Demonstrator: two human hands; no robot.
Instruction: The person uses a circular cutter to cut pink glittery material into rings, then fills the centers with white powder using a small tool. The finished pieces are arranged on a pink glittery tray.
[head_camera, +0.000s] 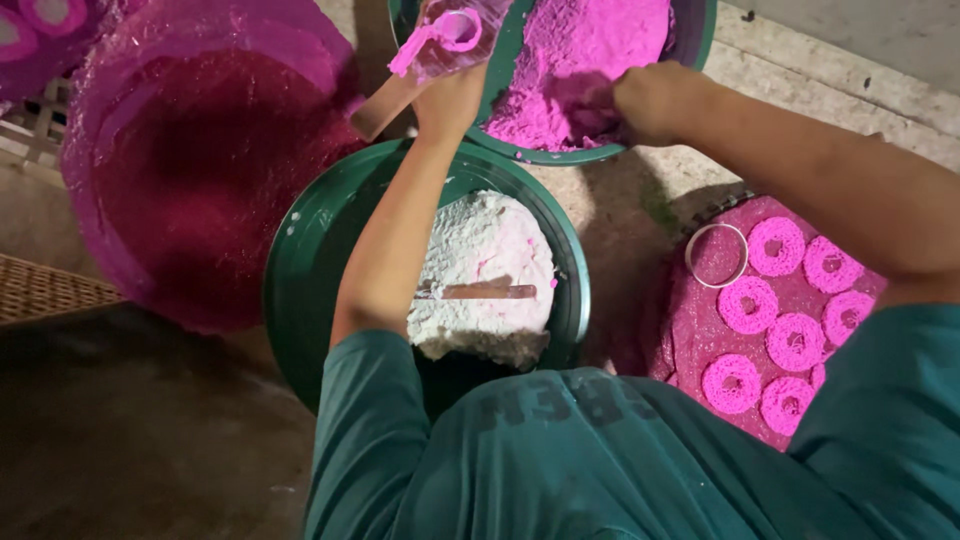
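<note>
At the top centre of the frame, the left hand (447, 100) grips a pink-coated ring mould (440, 38) with a wooden handle, held over the rim of a green basin (700, 30). The right hand (650, 100) is closed, digging into the pink powder (590, 60) inside it. Below, a second green basin (320, 250) holds white powder (490, 250). Pink rings (780, 245) lie on a mat at right.

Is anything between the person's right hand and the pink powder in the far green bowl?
Nothing visible. The right hand is already pressed into the pink powder at the near rim of the green bowl. The left hand holds a pink-coated tool beside it.
</note>
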